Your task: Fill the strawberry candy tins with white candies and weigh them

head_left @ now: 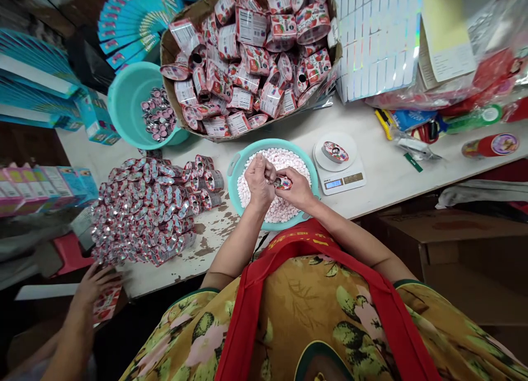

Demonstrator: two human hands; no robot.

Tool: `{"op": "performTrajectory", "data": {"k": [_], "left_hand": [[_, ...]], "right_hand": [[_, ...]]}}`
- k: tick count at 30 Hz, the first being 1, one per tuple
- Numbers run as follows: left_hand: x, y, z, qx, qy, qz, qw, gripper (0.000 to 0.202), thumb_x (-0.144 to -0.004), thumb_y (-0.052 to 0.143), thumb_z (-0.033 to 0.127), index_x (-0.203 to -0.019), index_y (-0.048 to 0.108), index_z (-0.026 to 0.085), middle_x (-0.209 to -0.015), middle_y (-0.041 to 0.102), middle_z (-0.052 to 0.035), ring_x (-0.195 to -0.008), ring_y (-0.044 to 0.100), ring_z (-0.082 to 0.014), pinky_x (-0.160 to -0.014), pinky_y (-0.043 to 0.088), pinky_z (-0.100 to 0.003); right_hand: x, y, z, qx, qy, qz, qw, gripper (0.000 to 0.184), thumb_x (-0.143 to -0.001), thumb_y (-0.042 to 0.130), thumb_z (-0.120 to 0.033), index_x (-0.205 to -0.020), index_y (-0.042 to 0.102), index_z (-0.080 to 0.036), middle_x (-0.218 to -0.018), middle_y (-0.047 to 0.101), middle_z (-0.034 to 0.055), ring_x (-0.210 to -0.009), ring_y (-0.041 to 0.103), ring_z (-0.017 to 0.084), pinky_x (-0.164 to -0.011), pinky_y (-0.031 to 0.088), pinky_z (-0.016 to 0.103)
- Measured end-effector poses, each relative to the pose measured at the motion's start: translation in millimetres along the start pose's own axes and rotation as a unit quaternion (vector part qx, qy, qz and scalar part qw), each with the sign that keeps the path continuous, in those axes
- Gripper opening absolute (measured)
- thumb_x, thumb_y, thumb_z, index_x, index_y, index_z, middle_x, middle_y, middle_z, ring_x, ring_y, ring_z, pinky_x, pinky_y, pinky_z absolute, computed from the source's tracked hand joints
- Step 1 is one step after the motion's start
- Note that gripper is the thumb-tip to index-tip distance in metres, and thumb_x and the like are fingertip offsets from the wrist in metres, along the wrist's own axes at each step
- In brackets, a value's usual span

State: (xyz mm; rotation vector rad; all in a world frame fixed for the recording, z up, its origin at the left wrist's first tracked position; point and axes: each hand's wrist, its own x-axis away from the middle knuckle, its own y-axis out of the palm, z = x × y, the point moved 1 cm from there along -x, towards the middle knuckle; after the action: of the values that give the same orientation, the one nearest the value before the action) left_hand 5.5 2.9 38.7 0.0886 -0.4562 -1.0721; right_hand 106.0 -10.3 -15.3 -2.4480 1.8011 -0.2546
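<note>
Both my hands meet over a teal basin (233,175) full of small white candies (284,208). My right hand (297,188) is closed round a small red and silver tin (284,182), its mouth facing my left hand. My left hand (258,180) is closed in a pinch at the tin's mouth; what its fingers hold is hidden. To the right stands a small white digital scale (339,175) with one such tin (335,152) lying on its pan.
A heap of stacked tins (144,210) lies at left, a teal bowl (124,103) with more behind it. A big cardboard box (167,48) of red-and-white packs stands at the back. Another person's hand (93,287) holds a pack at lower left.
</note>
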Motion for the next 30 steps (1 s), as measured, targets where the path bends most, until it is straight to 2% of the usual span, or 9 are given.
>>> {"op": "performTrajectory", "data": {"k": [5, 8, 10, 14, 16, 18, 21, 25, 30], "left_hand": [[-22.6, -7.7, 8.9, 0.037, -0.083, -0.017, 0.996, 0.051, -0.09, 0.063, 0.059, -0.065, 0.044, 0.019, -0.051, 0.026, 0.0087, -0.04, 0.021, -0.0051, -0.039, 0.017, -0.02], [-40.4, -5.9, -4.7, -0.063, -0.054, -0.022, 0.996, 0.044, -0.09, 0.065, 0.054, -0.068, 0.051, 0.019, -0.052, 0.035, 0.0073, -0.042, 0.027, -0.0059, -0.042, 0.021, -0.02], [-46.8, 7.5, -24.8, -0.21, -0.01, -0.094, 0.973, 0.032, -0.089, 0.068, 0.045, -0.073, 0.06, 0.018, -0.057, 0.048, 0.0048, -0.047, 0.037, -0.0072, -0.049, 0.029, -0.021], [-48.6, 57.3, -70.7, -0.506, 0.09, -0.322, 0.795, 0.014, -0.086, 0.072, 0.028, -0.1, 0.073, 0.023, -0.077, 0.069, -0.0017, -0.068, 0.059, -0.0169, -0.069, 0.039, -0.028], [-50.2, 80.4, -88.9, -0.588, 0.113, -0.38, 0.705, 0.017, -0.088, 0.068, 0.021, -0.104, 0.072, 0.024, -0.081, 0.071, -0.006, -0.078, 0.064, -0.023, -0.074, 0.039, -0.031], [-53.9, 95.4, -101.2, -0.612, 0.112, -0.399, 0.674, 0.015, -0.09, 0.062, 0.013, -0.096, 0.072, 0.021, -0.079, 0.07, -0.0095, -0.082, 0.066, -0.0258, -0.075, 0.037, -0.032], [-59.3, 98.6, -101.3, -0.581, 0.114, -0.384, 0.708, 0.018, -0.088, 0.06, 0.008, -0.079, 0.069, 0.019, -0.075, 0.067, -0.0099, -0.077, 0.064, -0.0244, -0.072, 0.034, -0.031], [-53.4, 73.5, -56.7, -0.512, 0.15, -0.334, 0.777, 0.01, -0.087, 0.068, 0.019, -0.077, 0.071, 0.021, -0.082, 0.069, -0.0074, -0.075, 0.061, -0.021, -0.067, 0.033, -0.028], [-16.1, 25.3, 7.4, -0.391, 0.095, -0.27, 0.875, 0.007, -0.079, 0.078, 0.026, -0.076, 0.077, 0.02, -0.066, 0.067, -0.0028, -0.06, 0.052, -0.0149, -0.059, 0.031, -0.026]], "right_hand": [[14.0, -25.2, -1.9, -0.038, -0.011, -0.009, 0.999, 0.032, -0.07, 0.075, -0.025, -0.102, 0.072, -0.021, -0.101, 0.072, 0.0038, -0.096, 0.067, 0.021, -0.091, 0.051, 0.035], [34.2, -72.6, 1.2, -0.065, 0.02, 0.012, 0.998, 0.041, -0.069, 0.083, -0.035, -0.106, 0.073, -0.023, -0.107, 0.073, 0.0039, -0.099, 0.069, 0.021, -0.093, 0.054, 0.036], [44.2, -114.2, 10.3, -0.056, 0.056, 0.105, 0.991, 0.046, -0.07, 0.084, -0.04, -0.111, 0.072, -0.024, -0.107, 0.074, 0.0035, -0.097, 0.07, 0.02, -0.091, 0.057, 0.036], [38.2, -184.8, 43.9, 0.009, 0.068, 0.326, 0.943, 0.055, -0.068, 0.085, -0.041, -0.116, 0.067, -0.021, -0.109, 0.072, 0.005, -0.099, 0.07, 0.021, -0.095, 0.057, 0.04], [23.7, -200.2, 63.5, 0.033, 0.072, 0.349, 0.934, 0.055, -0.067, 0.085, -0.041, -0.114, 0.066, -0.019, -0.109, 0.07, 0.0058, -0.101, 0.07, 0.023, -0.098, 0.056, 0.042], [7.1, -201.9, 82.0, 0.041, 0.082, 0.332, 0.939, 0.055, -0.067, 0.083, -0.042, -0.113, 0.066, -0.018, -0.109, 0.07, 0.0071, -0.103, 0.069, 0.024, -0.1, 0.055, 0.043], [-14.7, -189.0, 107.3, 0.041, 0.096, 0.289, 0.952, 0.058, -0.067, 0.08, -0.043, -0.116, 0.065, -0.016, -0.113, 0.07, 0.0098, -0.105, 0.068, 0.025, -0.102, 0.054, 0.044], [-27.8, -169.9, 126.9, 0.051, 0.103, 0.244, 0.963, 0.06, -0.072, 0.075, -0.048, -0.12, 0.062, -0.015, -0.117, 0.069, 0.012, -0.109, 0.066, 0.024, -0.104, 0.053, 0.044], [-8.2, -151.3, 86.2, 0.144, 0.039, 0.24, 0.959, 0.07, -0.079, 0.071, -0.058, -0.135, 0.056, -0.02, -0.142, 0.054, 0.0159, -0.139, 0.049, 0.032, -0.113, 0.044, 0.051]]}}
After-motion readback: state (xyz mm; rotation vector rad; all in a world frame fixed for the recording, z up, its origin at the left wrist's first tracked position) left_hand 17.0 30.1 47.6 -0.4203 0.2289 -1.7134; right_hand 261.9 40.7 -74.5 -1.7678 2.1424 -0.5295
